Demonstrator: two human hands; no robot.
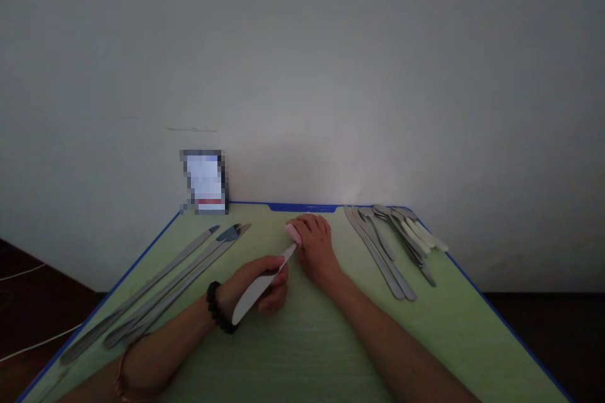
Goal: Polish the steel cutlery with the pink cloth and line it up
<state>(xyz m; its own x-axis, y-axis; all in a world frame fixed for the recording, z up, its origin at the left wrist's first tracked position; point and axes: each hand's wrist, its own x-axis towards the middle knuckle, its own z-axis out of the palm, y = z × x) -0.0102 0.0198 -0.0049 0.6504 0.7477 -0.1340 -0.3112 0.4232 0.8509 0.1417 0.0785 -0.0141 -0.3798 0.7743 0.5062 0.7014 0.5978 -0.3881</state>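
Note:
My left hand is closed around a silver table knife, its long end pointing back toward my wrist. A dark bead bracelet sits on that wrist. My right hand lies just beyond it with fingers curled over a small pink thing, perhaps a sponge or cloth, which touches the far end of the knife. Both hands rest on the pale green table near its middle.
Several knives lie side by side on the left of the table. A pile of forks, spoons and knives lies at the back right. A small blurred card stands at the back left against the white wall. The table has blue edges.

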